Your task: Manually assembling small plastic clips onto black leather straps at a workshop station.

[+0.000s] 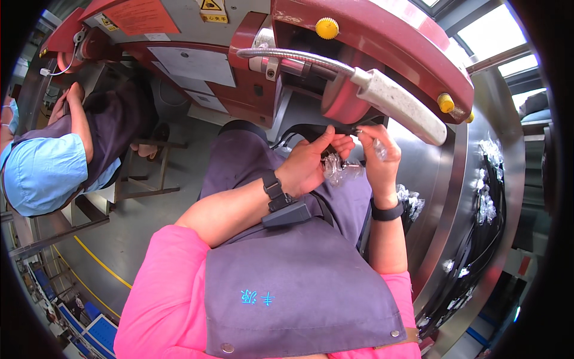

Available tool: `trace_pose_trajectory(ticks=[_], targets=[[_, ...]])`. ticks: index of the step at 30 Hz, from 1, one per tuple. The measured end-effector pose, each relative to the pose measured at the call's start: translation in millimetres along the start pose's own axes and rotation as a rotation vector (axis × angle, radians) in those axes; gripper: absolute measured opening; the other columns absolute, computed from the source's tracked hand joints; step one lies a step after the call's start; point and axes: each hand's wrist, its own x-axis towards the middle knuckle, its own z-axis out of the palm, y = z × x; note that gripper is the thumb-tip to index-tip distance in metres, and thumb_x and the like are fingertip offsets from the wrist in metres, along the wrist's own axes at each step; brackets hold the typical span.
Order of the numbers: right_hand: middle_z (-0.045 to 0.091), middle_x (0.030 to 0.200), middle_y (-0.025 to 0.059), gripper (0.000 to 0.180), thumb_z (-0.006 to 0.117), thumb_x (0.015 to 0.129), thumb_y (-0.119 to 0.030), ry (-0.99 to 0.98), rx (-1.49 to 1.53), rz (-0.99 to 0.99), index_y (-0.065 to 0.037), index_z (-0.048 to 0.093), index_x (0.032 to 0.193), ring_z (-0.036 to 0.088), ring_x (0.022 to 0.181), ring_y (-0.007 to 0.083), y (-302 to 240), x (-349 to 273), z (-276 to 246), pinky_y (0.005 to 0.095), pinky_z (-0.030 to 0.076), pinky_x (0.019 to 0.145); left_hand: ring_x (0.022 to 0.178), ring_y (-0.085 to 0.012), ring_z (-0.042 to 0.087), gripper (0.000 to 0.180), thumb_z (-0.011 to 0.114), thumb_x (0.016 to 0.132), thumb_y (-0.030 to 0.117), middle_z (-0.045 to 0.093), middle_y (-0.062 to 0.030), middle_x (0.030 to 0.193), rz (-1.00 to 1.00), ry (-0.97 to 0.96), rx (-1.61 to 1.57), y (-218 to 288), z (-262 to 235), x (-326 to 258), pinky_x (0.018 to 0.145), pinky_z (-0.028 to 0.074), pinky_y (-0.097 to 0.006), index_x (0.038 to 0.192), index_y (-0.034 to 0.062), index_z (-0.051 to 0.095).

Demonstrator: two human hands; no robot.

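Both hands are raised over my lap, just below a red wheel (345, 106) on the machine in front of me. A black strap (310, 129) runs between them, its far part curving away to the left. My left hand (308, 164) is closed round the strap, thumb on top. Crumpled clear plastic wrap (342, 170) hangs by its fingers, with something shiny inside that I cannot make out. My right hand (381, 154) pinches the strap's right end close to the wheel. A bit of clear plastic shows at its fingers too.
A pale lamp-like arm (403, 106) on a flexible metal hose hangs above my right hand. More black straps with plastic-wrapped ends (487, 200) lie on a metal bench (457, 197) to the right. At the left, a co-worker in a blue shirt (48, 170) sits by another machine.
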Motion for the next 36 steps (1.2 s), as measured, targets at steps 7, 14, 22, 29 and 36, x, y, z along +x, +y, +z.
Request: trace_pose_trajectory(ticks=[7,14,22,29,36], targets=[[0.056,0.078,0.0113,0.027,0.07,0.072,0.005,-0.319,-0.212,-0.177,-0.002,0.064,0.098,0.06,0.069,0.0275,-29,-13,-9,0.0344,0.049,0.063,0.09,-0.0163,0.061,0.023,0.057,0.095,0.02,0.063,-0.0084,0.1,-0.136,-0.112,0.113,6,-26,0,0.076,0.051,-0.028,0.109,0.002,0.059],[0.057,0.077,0.0128,0.018,0.069,0.076,0.001,-0.148,-0.293,-0.006,0.0,0.06,0.092,0.056,0.067,0.0279,-22,-14,-12,0.0325,0.045,0.061,0.094,-0.0187,0.063,0.019,0.061,0.092,0.014,0.064,-0.0102,0.102,0.082,-0.036,0.194,6,-14,-4,0.077,0.051,-0.03,0.107,0.0041,0.06],[0.052,0.066,-0.0027,0.006,0.063,0.089,-0.007,0.097,0.126,0.3,-0.003,0.061,0.093,0.045,0.056,0.0036,-7,-16,11,0.0203,0.034,0.049,0.097,-0.0196,0.063,0.019,0.061,0.092,0.014,0.064,-0.0149,0.111,0.04,-0.024,0.081,9,-9,-5,0.084,0.051,-0.033,0.107,0.0017,0.059],[0.05,0.063,-0.0048,0.011,0.062,0.092,-0.015,0.125,0.305,0.413,-0.005,0.062,0.096,0.041,0.051,0.0017,-6,-6,20,0.0189,0.031,0.044,0.092,-0.0154,0.062,0.023,0.059,0.093,0.018,0.064,-0.0144,0.111,0.032,0.019,0.034,11,2,-8,0.084,0.051,-0.03,0.106,-0.0008,0.06],[0.05,0.063,-0.005,0.011,0.063,0.091,-0.015,0.112,0.355,0.509,-0.006,0.062,0.096,0.04,0.051,0.0016,-5,-1,20,0.0189,0.03,0.044,0.09,-0.0159,0.062,0.024,0.061,0.092,0.018,0.064,-0.015,0.112,0.035,0.032,0.003,11,0,-5,0.084,0.052,-0.03,0.107,-0.0017,0.06]])
